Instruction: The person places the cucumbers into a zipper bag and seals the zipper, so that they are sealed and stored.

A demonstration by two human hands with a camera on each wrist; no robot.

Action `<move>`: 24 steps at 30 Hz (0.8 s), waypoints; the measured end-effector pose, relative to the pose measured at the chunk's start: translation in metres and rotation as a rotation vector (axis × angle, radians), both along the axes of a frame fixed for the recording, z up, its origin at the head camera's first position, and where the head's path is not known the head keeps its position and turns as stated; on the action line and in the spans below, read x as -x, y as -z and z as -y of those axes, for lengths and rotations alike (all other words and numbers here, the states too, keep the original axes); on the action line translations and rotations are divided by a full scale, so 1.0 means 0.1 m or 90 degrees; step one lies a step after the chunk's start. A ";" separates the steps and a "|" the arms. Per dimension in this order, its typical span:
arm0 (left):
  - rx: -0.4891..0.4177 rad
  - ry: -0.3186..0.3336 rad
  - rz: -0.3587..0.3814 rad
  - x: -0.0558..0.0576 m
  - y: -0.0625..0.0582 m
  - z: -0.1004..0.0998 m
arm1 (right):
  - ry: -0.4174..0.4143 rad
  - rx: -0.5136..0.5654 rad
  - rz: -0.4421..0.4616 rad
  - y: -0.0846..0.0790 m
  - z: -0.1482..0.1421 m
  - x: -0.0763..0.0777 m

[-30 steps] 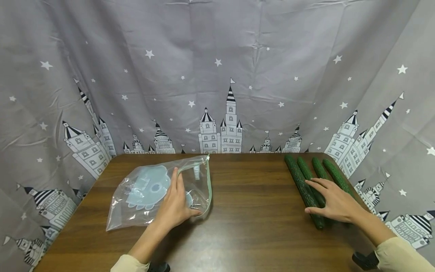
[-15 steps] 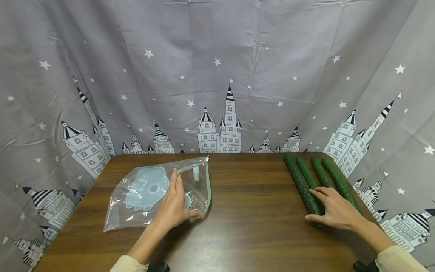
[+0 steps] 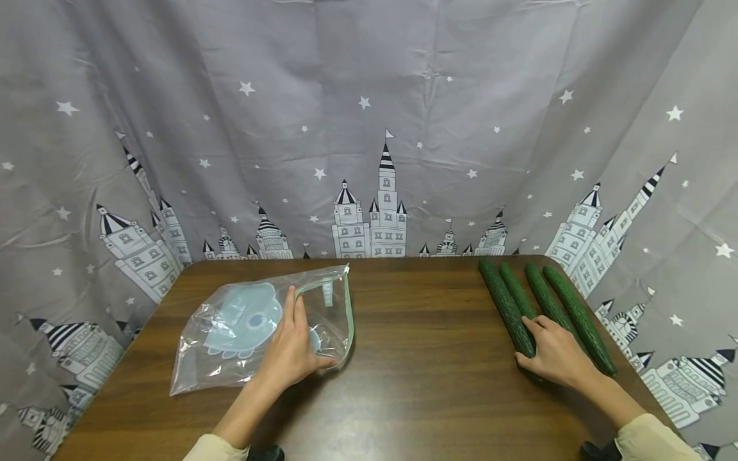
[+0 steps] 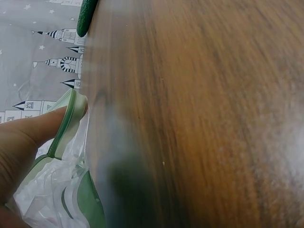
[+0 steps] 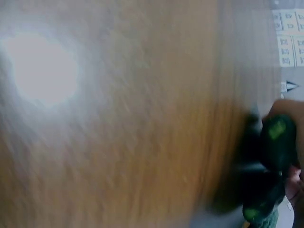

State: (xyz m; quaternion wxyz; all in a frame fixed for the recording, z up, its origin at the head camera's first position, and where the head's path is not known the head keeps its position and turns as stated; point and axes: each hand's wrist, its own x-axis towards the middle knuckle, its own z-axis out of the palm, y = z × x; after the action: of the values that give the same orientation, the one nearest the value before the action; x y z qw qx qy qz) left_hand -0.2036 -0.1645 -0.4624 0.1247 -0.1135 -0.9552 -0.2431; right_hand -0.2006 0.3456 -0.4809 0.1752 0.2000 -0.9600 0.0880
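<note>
Several long dark green cucumbers lie side by side at the table's right. My right hand (image 3: pixel 553 352) grips the near part of the leftmost cucumber (image 3: pixel 501 304), thumb along its left side, fingers curled over from the right. In the right wrist view the blunt end of the gripped cucumber (image 5: pixel 278 142) shows under the hand, above another cucumber's end (image 5: pixel 261 204). At the left, my left hand (image 3: pixel 288 352) reaches into the mouth of a clear zip bag (image 3: pixel 193 362) with a pale blue print. Its straight, spread fingers hold the green zip strip (image 4: pixel 66 123) apart.
The brown wooden table (image 3: pixel 415 358) stretches between the bag and the cucumbers. A grey curtain (image 3: pixel 438 128) with white stars and castles hangs behind and beside the table. The remaining cucumbers (image 3: pixel 582 320) lie close against the right hand.
My right hand has come down onto the leftmost cucumber, and its fingers have curled round it. My left hand stays in the bag's mouth; the head view has shifted slightly.
</note>
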 end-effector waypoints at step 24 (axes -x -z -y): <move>-0.016 -0.004 0.029 0.01 -0.03 0.03 | 0.198 0.311 0.172 -0.19 0.06 -0.08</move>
State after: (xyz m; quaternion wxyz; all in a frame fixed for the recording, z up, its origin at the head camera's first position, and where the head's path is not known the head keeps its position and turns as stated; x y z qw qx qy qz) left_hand -0.2049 -0.1672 -0.4593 0.1055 -0.1031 -0.9550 -0.2572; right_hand -0.1930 0.3396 -0.4616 0.1006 -0.0109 -0.9442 0.3135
